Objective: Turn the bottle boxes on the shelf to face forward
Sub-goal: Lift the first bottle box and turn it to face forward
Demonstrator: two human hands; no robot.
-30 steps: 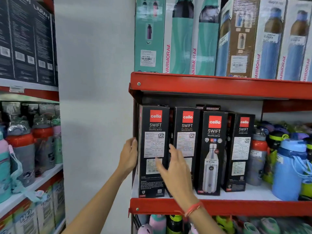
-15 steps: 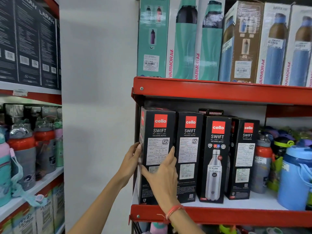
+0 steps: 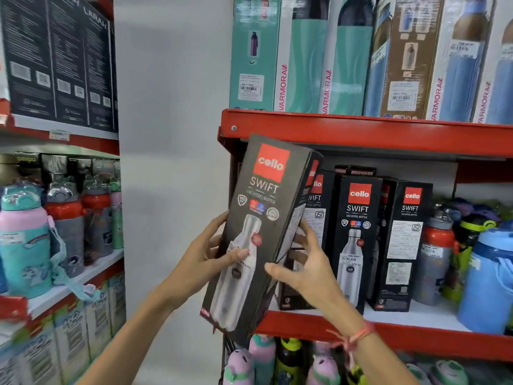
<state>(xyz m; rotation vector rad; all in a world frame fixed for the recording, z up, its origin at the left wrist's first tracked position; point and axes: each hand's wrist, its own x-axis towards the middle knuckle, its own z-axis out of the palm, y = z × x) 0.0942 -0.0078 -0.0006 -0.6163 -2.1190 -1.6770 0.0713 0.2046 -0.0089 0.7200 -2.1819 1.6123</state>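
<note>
Both hands hold a black Cello Swift bottle box (image 3: 263, 207) out in front of the red shelf (image 3: 388, 134), tilted with its top to the right. Its bottle-picture face is toward me. My left hand (image 3: 205, 259) grips its left edge, thumb across the front. On the box's right side is my right hand (image 3: 302, 270), thumb on the front corner. Three more Cello boxes stand on the shelf board: one (image 3: 319, 218) partly hidden behind the held box with a label side out, one (image 3: 356, 237) with the bottle picture forward, one (image 3: 402, 243) with a label side out.
Loose bottles (image 3: 438, 254) and a blue jug (image 3: 488, 279) stand at the right of the same shelf. Tall Varmora boxes (image 3: 305, 51) fill the shelf above. More bottles (image 3: 263, 359) sit below. A second rack at the left holds bottles (image 3: 25, 240) and black boxes (image 3: 55, 59).
The leftmost box has come off the shelf into both hands and turned, so its bottle-picture face shows instead of the label side. It now hangs tilted in front of the shelf.
</note>
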